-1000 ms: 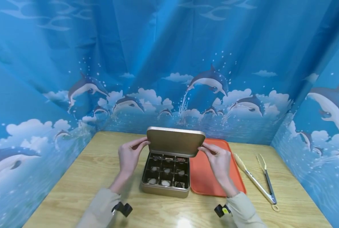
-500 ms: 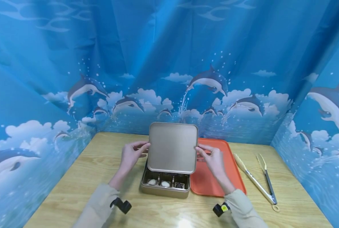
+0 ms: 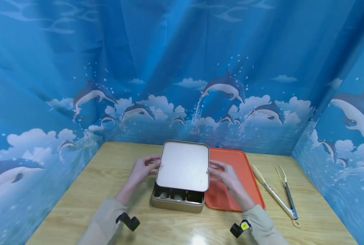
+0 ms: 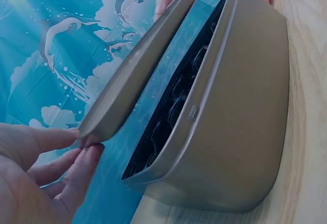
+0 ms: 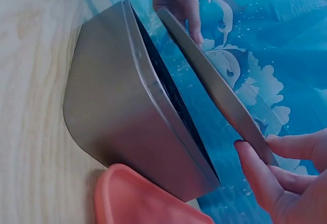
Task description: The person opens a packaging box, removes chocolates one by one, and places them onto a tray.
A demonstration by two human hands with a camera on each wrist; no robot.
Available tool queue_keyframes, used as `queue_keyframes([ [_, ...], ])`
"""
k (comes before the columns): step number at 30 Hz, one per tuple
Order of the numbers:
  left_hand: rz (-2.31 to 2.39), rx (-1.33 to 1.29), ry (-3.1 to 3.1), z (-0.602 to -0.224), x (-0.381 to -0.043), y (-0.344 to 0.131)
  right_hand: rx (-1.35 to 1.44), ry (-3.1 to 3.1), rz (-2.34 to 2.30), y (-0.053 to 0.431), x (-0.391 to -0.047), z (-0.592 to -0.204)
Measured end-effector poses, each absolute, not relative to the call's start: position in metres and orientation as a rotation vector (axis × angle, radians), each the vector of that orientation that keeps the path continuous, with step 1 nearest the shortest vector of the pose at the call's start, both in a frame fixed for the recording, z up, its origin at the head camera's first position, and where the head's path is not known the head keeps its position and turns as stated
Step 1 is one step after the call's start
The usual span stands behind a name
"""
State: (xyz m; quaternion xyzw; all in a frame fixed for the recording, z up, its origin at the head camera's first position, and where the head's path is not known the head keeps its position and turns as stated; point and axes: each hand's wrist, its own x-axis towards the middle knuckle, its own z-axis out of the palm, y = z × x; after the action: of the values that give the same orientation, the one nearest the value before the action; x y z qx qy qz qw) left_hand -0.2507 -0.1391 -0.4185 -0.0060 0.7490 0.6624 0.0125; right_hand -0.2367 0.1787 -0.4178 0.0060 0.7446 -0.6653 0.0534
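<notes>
A makeshift booth, likely a recording or lab setup: blue dolphin-print curtains [image 3: 157, 51] rise behind and at both ends of a wood-grain table [image 3: 87, 190], and small black cameras [image 3: 134, 223] are worn at both wrists [image 3: 127, 190].

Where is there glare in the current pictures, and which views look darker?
Head view: the lid shines almost white, and the table has a bright spot near the bottom edge; left wrist view: pale glow at top left; both wrist views: dimmer overall.

Beige sleeves [image 3: 101, 221] adjoin black wrist cameras [image 3: 133, 223], one yellow-labelled.
</notes>
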Motion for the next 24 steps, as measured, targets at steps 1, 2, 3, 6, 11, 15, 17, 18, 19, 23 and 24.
queue_keyframes([
  [1,2.061,-0.016,2.317,-0.419,-0.25,-0.139,0.02,2.244,-2.024,0.179,-0.236,-0.419],
  [2,2.052,-0.008,2.307,-0.42,-0.249,-0.14,0.017,2.23,-2.024,0.18,-0.236,-0.42],
  [3,2.047,-0.001,2.294,-0.421,-0.248,-0.14,0.013,2.215,-2.024,0.181,-0.235,-0.421],
  [6,2.019,0.016,2.286,-0.425,-0.248,-0.141,-0.002,2.196,-2.021,0.181,-0.234,-0.424],
  [11,1.991,0.033,2.279,-0.428,-0.246,-0.143,-0.019,2.186,-2.021,0.179,-0.232,-0.426],
  [15,1.98,0.03,2.289,-0.428,-0.245,-0.148,-0.016,2.186,-2.012,0.174,-0.231,-0.424],
  [17,1.979,0.041,2.292,-0.427,-0.244,-0.152,-0.015,2.174,-2.014,0.17,-0.231,-0.423],
  [18,1.977,0.045,2.297,-0.427,-0.243,-0.154,-0.017,2.166,-2.011,0.168,-0.231,-0.423],
  [19,1.977,0.045,2.301,-0.426,-0.242,-0.156,-0.022,2.154,-2.013,0.165,-0.231,-0.422],
  [23,1.962,0.034,2.341,-0.426,-0.24,-0.168,-0.046,2.125,-2.024,0.151,-0.23,-0.42],
  [24,1.962,0.025,2.35,-0.426,-0.239,-0.171,-0.058,2.122,-2.022,0.147,-0.23,-0.42],
])
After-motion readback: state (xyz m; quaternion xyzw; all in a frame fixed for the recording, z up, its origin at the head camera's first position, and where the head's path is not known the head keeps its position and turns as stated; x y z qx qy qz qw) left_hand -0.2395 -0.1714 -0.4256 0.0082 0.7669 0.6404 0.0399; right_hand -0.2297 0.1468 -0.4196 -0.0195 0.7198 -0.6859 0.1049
